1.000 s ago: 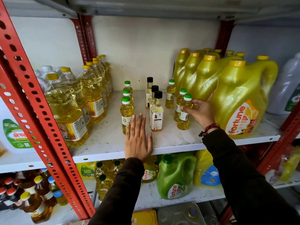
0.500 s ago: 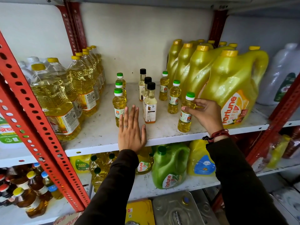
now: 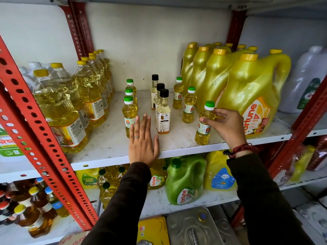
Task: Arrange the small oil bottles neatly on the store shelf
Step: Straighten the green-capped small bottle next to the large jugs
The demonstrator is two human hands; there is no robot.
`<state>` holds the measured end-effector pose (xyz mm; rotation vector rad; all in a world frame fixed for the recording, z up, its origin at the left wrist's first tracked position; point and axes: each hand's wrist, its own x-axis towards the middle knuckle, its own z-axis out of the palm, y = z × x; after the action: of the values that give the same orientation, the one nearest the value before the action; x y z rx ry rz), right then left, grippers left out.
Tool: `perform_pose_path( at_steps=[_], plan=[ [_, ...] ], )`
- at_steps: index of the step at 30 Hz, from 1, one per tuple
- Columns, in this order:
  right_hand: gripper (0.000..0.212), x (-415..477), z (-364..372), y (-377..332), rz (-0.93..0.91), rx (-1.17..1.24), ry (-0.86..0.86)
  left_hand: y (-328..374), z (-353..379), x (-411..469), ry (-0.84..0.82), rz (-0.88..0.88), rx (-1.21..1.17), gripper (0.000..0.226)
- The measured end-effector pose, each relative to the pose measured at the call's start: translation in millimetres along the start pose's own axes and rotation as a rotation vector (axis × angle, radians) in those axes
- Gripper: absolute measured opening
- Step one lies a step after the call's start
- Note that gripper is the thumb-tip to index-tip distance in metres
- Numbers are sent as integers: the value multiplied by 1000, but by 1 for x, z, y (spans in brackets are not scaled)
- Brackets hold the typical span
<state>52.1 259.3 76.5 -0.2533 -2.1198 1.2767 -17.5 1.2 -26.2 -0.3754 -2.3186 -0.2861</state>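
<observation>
Small oil bottles stand in three short rows on the white shelf [image 3: 177,151]. The left row of green-capped bottles [image 3: 130,110] runs back toward the wall. Three black-capped bottles [image 3: 163,114] form the middle row. Two green-capped bottles [image 3: 189,105] stand at the right. My right hand [image 3: 224,124] grips a further green-capped small bottle [image 3: 203,128] by its shoulder, near the shelf's front edge. My left hand [image 3: 142,142] lies flat on the shelf, fingers together, between the left and middle rows and touching the front left bottle.
Large clear oil bottles [image 3: 58,110] fill the shelf's left side and big yellow jugs [image 3: 247,92] the right. A red perforated upright [image 3: 35,131] slants across the left foreground. Green and yellow jugs [image 3: 185,181] sit on the lower shelf.
My right hand has pulled the green-capped bottle out of the right row, forward and rightward toward the shelf's front edge. My left hand stays flat on the shelf.
</observation>
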Motion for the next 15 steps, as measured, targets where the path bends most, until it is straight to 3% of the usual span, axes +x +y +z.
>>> perform_pose_path(
  at_steps=[15],
  plan=[
    [49,-4,1,-5,-11,-39,3,-1,2,1,18,3,4,73]
  ],
)
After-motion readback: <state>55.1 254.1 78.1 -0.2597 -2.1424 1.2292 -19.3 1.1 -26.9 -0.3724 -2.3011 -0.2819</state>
